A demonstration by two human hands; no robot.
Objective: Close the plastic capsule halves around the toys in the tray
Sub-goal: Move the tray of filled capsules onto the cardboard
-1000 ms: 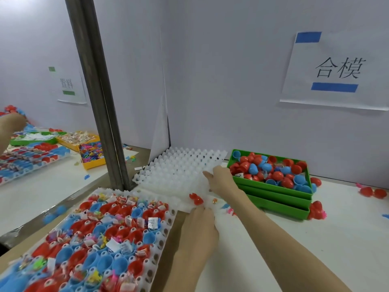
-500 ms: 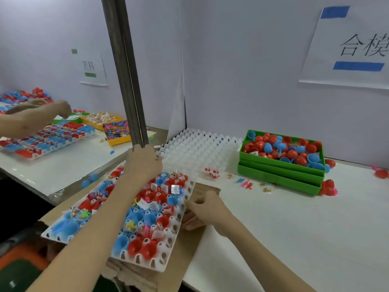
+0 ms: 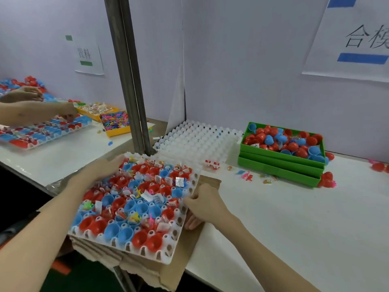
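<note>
A white tray (image 3: 190,187) full of open red and blue capsule halves (image 3: 134,207) with small toys and paper slips in them rests on a cardboard sheet (image 3: 179,264) at the table's near left corner. My left hand (image 3: 105,168) holds the tray's far left edge. My right hand (image 3: 203,204) grips its right edge, thumb on the rim and fingers underneath. A green bin (image 3: 277,165) of loose red and blue capsule halves stands at the back right.
An empty white tray (image 3: 200,142) lies behind the filled one. A metal post (image 3: 128,81) rises at the table's left edge. Loose toys (image 3: 246,175) lie near the green bin. Another person's hands (image 3: 31,102) work at a table on the left with trays and yellow bins (image 3: 114,123).
My left hand moved from the table's middle to the filled tray's far left edge; my right hand left the empty tray and took the filled tray's right edge. The tray has shifted right.
</note>
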